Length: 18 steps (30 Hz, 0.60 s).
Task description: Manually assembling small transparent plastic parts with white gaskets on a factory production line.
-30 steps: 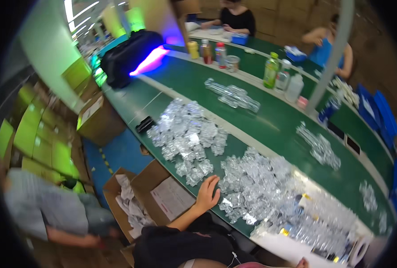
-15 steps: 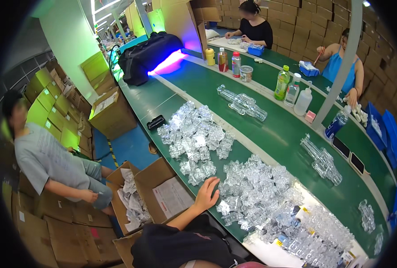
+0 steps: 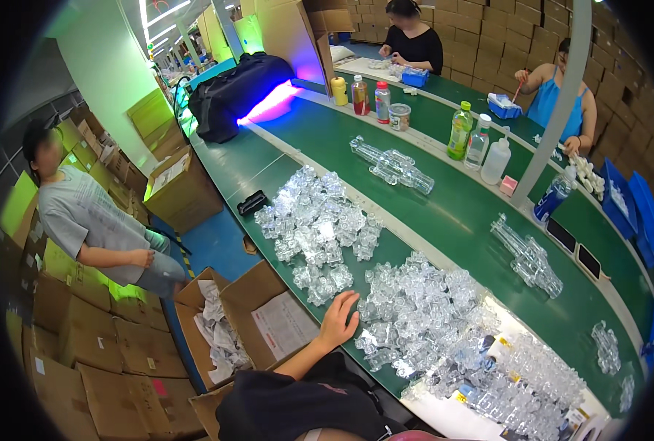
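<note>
My left hand (image 3: 338, 321) rests at the near edge of the green table, fingers extended with the thumb apart and nothing held. Its fingertips lie right beside a large heap of clear plastic parts (image 3: 415, 301). Beyond them is a second heap of clear plastic parts (image 3: 316, 217). Rows of longer clear pieces (image 3: 522, 382) lie on a white sheet at the lower right, with small yellow bits among them. Out on the green belt are a long clear plastic assembly (image 3: 393, 165) and another similar assembly (image 3: 527, 256). No part of my right hand shows.
An open cardboard box (image 3: 279, 323) with white paper stands below the near edge. Bottles (image 3: 459, 132) line the divider, near a slanting grey post (image 3: 562, 103) and two phones (image 3: 588, 261). A co-worker in grey (image 3: 106, 213) is at the left; two others sit across.
The co-worker in grey has shifted right and stands more upright, an arm drawn in. The view has tilted slightly. My left hand stays in place.
</note>
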Each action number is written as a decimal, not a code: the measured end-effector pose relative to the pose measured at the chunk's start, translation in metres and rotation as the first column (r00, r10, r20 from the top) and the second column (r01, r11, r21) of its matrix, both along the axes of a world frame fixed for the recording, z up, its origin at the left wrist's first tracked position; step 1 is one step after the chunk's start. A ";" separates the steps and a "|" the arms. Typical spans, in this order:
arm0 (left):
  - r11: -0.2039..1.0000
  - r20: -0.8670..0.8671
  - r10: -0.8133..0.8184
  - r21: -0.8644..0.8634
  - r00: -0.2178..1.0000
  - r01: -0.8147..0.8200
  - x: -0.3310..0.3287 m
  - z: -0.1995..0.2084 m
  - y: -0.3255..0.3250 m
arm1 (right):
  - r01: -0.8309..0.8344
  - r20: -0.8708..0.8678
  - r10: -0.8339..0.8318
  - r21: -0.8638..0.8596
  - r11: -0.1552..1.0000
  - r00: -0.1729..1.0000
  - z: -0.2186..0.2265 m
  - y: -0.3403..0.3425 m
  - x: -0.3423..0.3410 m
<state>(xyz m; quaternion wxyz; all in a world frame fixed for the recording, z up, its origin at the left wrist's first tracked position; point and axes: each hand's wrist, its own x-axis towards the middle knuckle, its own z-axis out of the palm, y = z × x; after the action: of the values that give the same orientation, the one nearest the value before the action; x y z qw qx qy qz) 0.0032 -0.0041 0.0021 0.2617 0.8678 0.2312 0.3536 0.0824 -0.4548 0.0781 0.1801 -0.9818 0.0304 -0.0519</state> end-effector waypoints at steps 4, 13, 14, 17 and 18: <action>1.000 -0.001 -0.007 0.000 1.000 0.007 0.000 0.000 0.000 | 0.012 -0.001 -0.012 -0.007 1.000 1.000 0.000 -0.003 -0.003; 0.999 -0.011 -0.030 -0.011 0.999 0.030 0.001 -0.002 -0.001 | -0.093 -0.159 0.090 -0.010 0.996 0.983 -0.009 -0.020 0.005; 1.000 -0.005 -0.027 0.001 1.000 0.027 -0.001 -0.005 0.000 | -0.028 -0.242 0.015 -0.051 0.998 0.970 0.013 -0.001 0.006; 1.000 -0.002 -0.029 -0.007 1.000 0.029 -0.012 -0.006 0.005 | 0.053 -0.187 -0.049 0.017 0.998 0.981 0.032 0.025 -0.002; 1.000 -0.002 -0.009 -0.008 1.000 0.009 -0.018 -0.006 0.009 | -0.024 -0.095 0.034 0.101 0.995 0.995 0.036 0.031 -0.005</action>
<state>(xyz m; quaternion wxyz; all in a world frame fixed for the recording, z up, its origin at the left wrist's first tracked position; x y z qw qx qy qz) -0.0151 0.0044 -0.0042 0.2665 0.8681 0.2290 0.3507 0.0776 -0.4242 0.1136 0.2277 -0.9733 0.0273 -0.0002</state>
